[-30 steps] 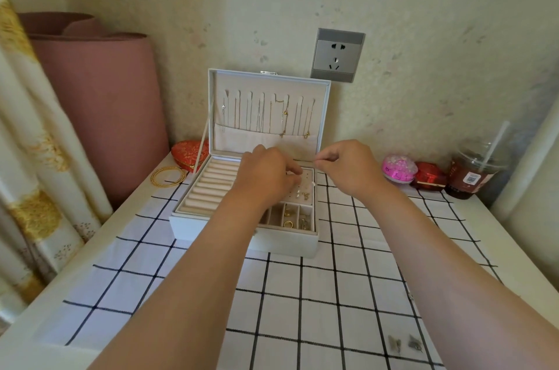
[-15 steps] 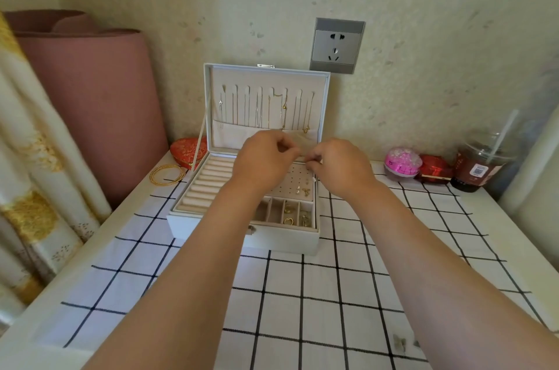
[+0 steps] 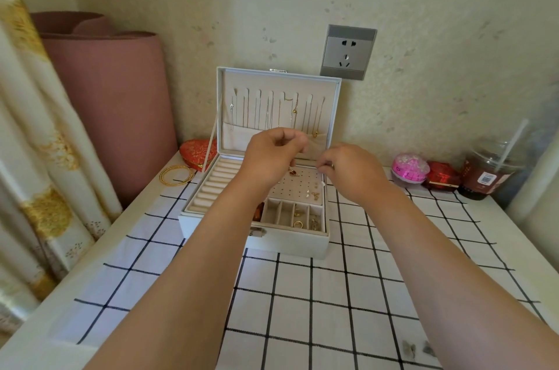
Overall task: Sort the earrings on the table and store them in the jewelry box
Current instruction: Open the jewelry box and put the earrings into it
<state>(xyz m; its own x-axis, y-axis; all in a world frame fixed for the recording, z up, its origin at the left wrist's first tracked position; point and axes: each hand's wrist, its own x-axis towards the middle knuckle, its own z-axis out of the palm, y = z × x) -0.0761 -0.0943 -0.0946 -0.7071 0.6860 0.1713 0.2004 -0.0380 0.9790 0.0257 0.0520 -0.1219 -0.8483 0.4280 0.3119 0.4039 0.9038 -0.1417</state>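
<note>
Raised since a second ago off the jewelry box [image 3: 254, 236] at the tabletop's back edge, left hand [image 3: 270, 155] and right hand [image 3: 348, 170] now pinched shut above its perforated earring panel [image 3: 298, 185], contents unclear, probably an earring being readied.

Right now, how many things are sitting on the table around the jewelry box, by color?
Red: 3, the heart box, the small tin and the drink cup
Pink: 1, the round box
Gold: 1, the bangles
Total: 5
</note>
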